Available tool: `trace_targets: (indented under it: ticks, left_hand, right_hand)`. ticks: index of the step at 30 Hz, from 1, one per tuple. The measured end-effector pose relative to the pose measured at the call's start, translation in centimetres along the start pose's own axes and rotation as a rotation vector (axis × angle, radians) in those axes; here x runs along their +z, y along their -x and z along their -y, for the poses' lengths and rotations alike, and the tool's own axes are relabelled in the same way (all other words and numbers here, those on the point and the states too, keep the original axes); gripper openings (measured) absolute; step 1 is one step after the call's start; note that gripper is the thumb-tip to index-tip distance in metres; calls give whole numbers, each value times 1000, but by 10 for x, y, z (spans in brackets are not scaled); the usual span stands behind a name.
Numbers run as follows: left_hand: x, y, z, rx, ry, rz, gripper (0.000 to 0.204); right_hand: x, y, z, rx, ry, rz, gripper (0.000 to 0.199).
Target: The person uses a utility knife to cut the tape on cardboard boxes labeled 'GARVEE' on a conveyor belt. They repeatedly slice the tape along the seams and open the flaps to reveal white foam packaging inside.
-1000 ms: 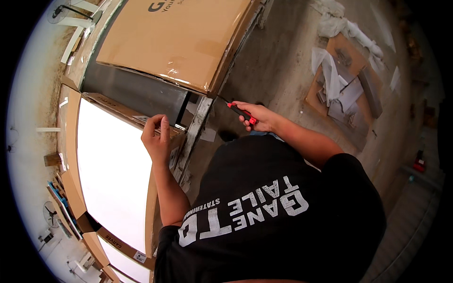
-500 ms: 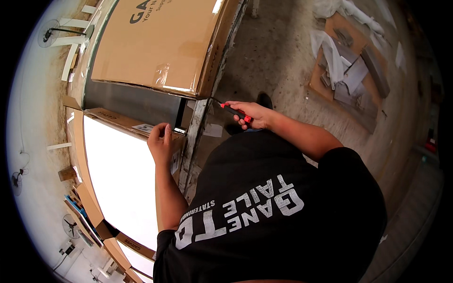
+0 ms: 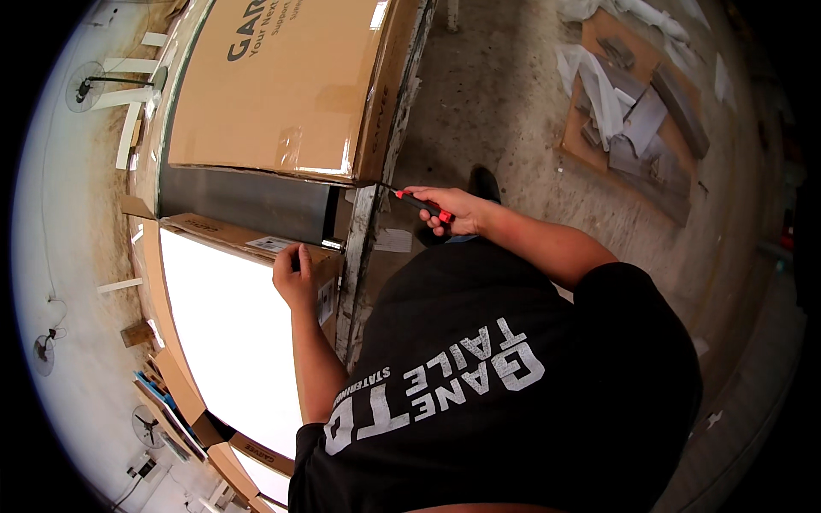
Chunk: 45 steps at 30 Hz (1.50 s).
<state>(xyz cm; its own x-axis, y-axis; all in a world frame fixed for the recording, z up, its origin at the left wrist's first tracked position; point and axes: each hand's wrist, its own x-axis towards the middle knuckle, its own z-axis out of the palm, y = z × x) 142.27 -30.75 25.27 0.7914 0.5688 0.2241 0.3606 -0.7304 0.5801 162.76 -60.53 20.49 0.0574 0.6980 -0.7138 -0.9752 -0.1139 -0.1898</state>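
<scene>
My right hand [image 3: 445, 210] is wrapped round a red-and-black handled tool [image 3: 425, 206]. Its thin dark shaft points at the lower corner of a large closed cardboard box [image 3: 299, 94], which is taped and lies flat. Whether the tip touches the box I cannot make out. At the near edge of an open cardboard box [image 3: 323, 262], my left hand [image 3: 296, 278] has its fingers curled over the side; the fingertips are partly hidden. A bright white surface [image 3: 231, 325] fills that open box. Between the two boxes show a dark belt [image 3: 248, 198] and a shiny metal roller end [image 3: 332, 244].
A worn metal frame rail [image 3: 363, 231] runs along the boxes' near side. On the concrete floor at the right, a cardboard sheet [image 3: 581, 141] bears grey foam pieces and clear plastic wrap. More opened cartons [image 3: 256, 453] stand at the lower left; fans [image 3: 85, 85] hang by the wall.
The view has shifted slightly, so the open box and rail sit a little lower and farther right. My left hand has come slightly down, its fingers more curled. My right hand keeps its hold on the tool.
</scene>
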Motion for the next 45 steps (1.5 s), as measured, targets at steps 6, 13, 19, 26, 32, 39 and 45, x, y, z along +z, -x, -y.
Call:
trace_targets:
  ticks: [6, 13, 19, 26, 32, 39, 45]
  left_hand:
    - [2, -5, -9, 31, -66, 32, 17]
    - [1, -5, -11, 119, -152, 14, 17]
    - [3, -4, -6, 133, -166, 21, 17]
    - [4, -3, -4, 178, -173, -12, 16]
    - [2, -2, -4, 148, -138, -23, 16]
    - [-2, 2, -1, 143, -35, -111, 11]
    - [-27, 2, -49, 343, -135, -285, 4]
  right_hand:
    - [-11, -7, -2, 11, -83, 73, 33]
    - [-6, 5, -1, -22, -80, 161, 37]
    - [15, 16, 1, 0, -176, 126, 41]
    - [35, 49, 3, -47, -191, 275, 32]
    - [39, 52, 9, -16, -238, 328, 24]
    - [47, 62, 12, -24, -223, 296, 26]
    - [55, 92, 23, -214, 378, 103, 48]
